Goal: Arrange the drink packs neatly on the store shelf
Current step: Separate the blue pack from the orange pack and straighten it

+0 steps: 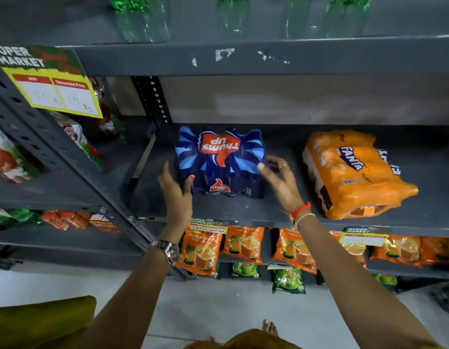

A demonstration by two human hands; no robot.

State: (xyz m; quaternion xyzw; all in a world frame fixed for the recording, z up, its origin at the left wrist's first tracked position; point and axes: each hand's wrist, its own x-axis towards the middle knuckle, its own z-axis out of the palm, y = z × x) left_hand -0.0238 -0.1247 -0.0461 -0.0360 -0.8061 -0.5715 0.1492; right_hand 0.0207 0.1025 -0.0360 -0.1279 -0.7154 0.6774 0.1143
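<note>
A blue Thums Up drink pack (219, 161) stands on the grey middle shelf (276, 210), near its left upright. My left hand (174, 190) is at the pack's left front corner, fingers spread, with the thumb touching the wrap. At the pack's right front corner is my right hand (281, 180), fingers apart and curled, with the fingertips at the wrap's edge. Neither hand closes around the pack. An orange Fanta drink pack (354, 172) lies skewed on the same shelf to the right, apart from the blue one.
A perforated steel upright (74, 162) with a yellow price sign (54, 93) stands to the left. Green bottles (142, 18) sit on the shelf above. Orange tea pouches (246, 244) hang below the shelf edge. Red and green packets (6, 157) fill the left bay.
</note>
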